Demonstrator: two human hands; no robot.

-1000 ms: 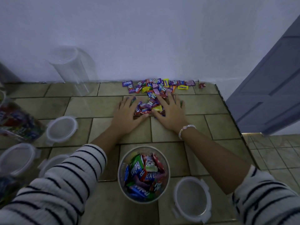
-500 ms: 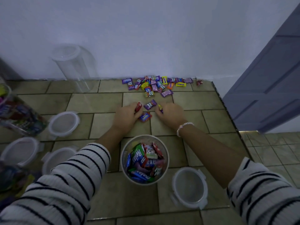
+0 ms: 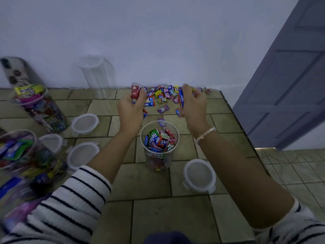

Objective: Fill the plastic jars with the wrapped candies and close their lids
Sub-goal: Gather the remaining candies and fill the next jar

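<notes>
Center jar (image 3: 149,155) mouth unobstructed; lids (image 3: 85,123), filled jars (image 3: 44,110) apparently crowd left.

- Worktop (image 3: 158,217): beige-green tile pattern with dark joints; its right edge runs diagonally.
- Wall (image 3: 158,41): plain and pale, meeting the worktop's far edge.
- Door (image 3: 290,94): grey-blue and panelled, at the right, beyond the worktop's edge.
- Floor (image 3: 302,166): pale tiles, lower right, with a bright strip (image 3: 265,148) at the door's foot.
- Phone (image 3: 15,72): blurred, pale back with dark lenses, leaning against the wall at far left.
</notes>
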